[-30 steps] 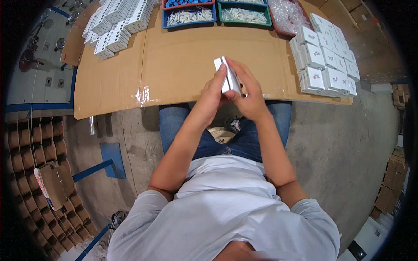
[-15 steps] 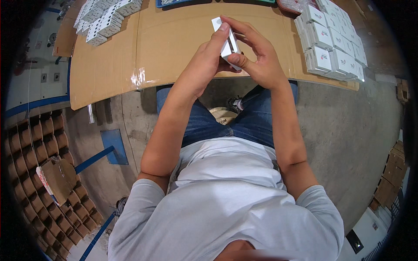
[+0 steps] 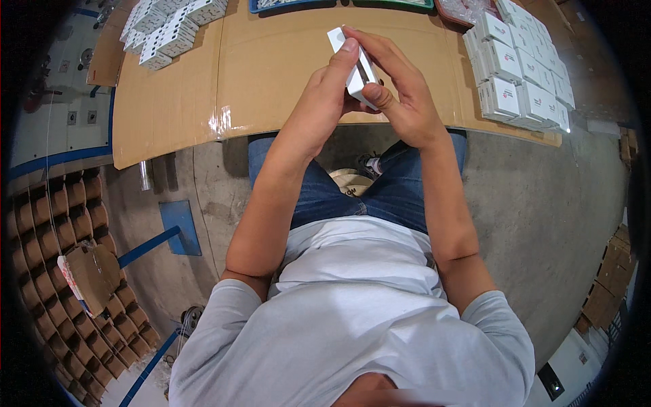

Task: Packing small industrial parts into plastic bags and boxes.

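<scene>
Head cam: white case (image 3: 355, 84) slot-side up, two-handed handling step, by the looks.
Btwn L hand (image 3: 324, 98) & R hand (image 3: 413, 98), both pinching it: L thumb nr upper end, R thumb nr lower, R fingers arched over; L fingers mostly hidden. Next move prob. calls for steady grip. Cardboard tabletop (image 3: 271, 74) behind; boxes (image 3: 525, 74) stacked R.

A: anyone else staring at the left side? brown cardboard divider grid (image 3: 47, 254) with a carton (image 3: 97, 277) over part of it
B: yep, and that blue bar (image 3: 148, 247) running from beside the carton to a blue plate (image 3: 188, 216) on the grey concrete floor (image 3: 529, 217)
A: shiny metal tube (image 3: 146, 177) near that plate too lol
B: plus brown boxes (image 3: 603, 288) piled by the far right edge
</scene>
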The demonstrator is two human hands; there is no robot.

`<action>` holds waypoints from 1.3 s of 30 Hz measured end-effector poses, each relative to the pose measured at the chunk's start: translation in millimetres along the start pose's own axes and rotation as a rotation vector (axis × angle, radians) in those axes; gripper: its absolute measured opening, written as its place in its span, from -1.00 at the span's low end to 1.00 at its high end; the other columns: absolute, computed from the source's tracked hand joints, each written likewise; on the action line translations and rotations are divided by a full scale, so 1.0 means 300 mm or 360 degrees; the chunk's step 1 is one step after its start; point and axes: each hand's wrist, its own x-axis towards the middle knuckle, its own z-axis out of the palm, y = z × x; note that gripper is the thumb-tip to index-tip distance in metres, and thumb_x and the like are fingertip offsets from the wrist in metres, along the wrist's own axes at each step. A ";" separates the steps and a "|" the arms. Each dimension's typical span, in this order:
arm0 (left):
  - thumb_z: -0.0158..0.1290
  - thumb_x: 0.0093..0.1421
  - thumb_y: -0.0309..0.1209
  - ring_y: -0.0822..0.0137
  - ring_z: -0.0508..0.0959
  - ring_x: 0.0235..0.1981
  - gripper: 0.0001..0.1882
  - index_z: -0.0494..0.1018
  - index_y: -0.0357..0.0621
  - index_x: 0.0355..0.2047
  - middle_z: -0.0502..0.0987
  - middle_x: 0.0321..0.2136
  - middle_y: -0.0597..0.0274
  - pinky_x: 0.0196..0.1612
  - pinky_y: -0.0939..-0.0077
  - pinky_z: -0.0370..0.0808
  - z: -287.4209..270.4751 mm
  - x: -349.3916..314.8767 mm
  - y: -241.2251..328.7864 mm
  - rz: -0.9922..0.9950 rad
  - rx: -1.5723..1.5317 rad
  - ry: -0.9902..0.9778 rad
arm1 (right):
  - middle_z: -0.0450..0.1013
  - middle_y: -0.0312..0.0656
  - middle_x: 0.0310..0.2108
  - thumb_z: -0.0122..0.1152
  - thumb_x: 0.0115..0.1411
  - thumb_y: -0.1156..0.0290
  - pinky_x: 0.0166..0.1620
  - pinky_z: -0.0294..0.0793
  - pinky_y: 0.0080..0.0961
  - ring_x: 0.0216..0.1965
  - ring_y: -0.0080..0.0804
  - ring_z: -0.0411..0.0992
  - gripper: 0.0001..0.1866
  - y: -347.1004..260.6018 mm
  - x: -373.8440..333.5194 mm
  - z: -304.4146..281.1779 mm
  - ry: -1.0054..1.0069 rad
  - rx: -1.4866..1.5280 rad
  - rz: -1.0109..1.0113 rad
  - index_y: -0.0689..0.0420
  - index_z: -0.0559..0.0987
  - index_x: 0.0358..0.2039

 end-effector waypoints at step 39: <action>0.15 0.05 -0.05 -0.16 0.26 0.24 0.04 0.02 -0.45 0.39 0.22 0.19 -0.29 0.29 0.10 0.25 -0.059 -0.052 -0.200 0.1296 0.1045 0.0123 | 0.37 -0.15 0.21 0.01 0.47 0.27 0.23 0.30 -0.51 0.20 -0.47 0.33 -0.48 -0.064 -0.113 0.144 0.0303 0.0942 0.1062 0.25 0.29 0.34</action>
